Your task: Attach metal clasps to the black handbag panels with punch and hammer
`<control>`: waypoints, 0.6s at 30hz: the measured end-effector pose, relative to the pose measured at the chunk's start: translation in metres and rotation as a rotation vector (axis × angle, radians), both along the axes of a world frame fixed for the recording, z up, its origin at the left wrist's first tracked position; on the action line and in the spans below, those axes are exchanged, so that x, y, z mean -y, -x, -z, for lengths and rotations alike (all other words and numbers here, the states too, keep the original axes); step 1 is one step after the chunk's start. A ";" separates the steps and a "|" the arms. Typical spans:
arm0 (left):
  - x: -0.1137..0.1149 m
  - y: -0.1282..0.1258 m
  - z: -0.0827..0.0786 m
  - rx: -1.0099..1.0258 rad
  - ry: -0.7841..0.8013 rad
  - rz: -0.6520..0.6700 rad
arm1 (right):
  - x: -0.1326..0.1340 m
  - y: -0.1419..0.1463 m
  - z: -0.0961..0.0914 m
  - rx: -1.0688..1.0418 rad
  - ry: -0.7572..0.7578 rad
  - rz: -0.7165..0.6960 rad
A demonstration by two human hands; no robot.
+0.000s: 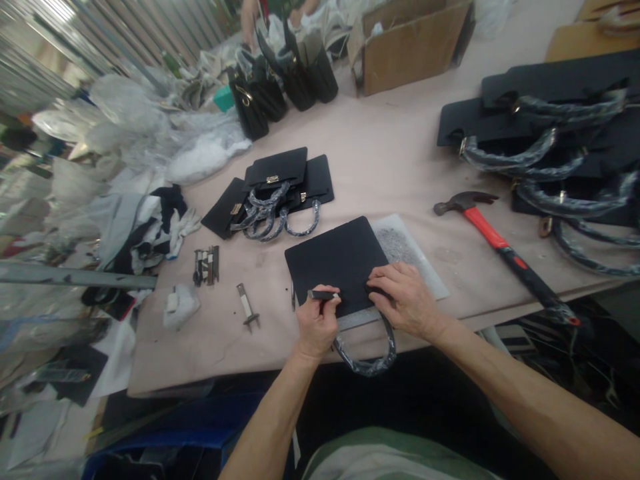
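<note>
A black bag panel (337,257) lies flat on a pale board (423,267) at the table's front edge. Its plastic-wrapped handle (370,367) hangs over that edge. My left hand (317,327) is closed around a short dark tool (323,295) like a punch, held over the panel's lower left; its working tip is hard to make out. With fingers bent and pressed together, my right hand (407,300) grips the panel near the handle's right end, partly hiding that end. Right of the board rests a claw hammer (487,230) with a red and black handle.
A pronged metal tool (247,305) and several small tools (206,265) lie leftward. Black panels with wrapped handles are stacked behind (277,167) and at right (460,120). Finished-looking bags (310,67) and a cardboard box (415,50) stand farther back, near another person's hand (249,20).
</note>
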State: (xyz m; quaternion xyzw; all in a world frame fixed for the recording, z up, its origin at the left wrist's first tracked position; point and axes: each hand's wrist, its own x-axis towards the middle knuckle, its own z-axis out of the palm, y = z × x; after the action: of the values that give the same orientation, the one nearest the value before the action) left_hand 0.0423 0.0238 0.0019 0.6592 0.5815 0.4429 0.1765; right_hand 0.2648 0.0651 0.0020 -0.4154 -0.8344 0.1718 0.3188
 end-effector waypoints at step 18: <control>-0.005 -0.001 0.006 0.454 0.202 -0.082 | 0.000 -0.001 -0.008 0.070 0.041 -0.035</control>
State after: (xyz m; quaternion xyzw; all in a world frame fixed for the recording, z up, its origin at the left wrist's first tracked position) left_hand 0.0431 0.0289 -0.0039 0.4977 0.5944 0.5259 0.3497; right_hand 0.2660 0.0649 0.0098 -0.4127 -0.8487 0.1796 0.2777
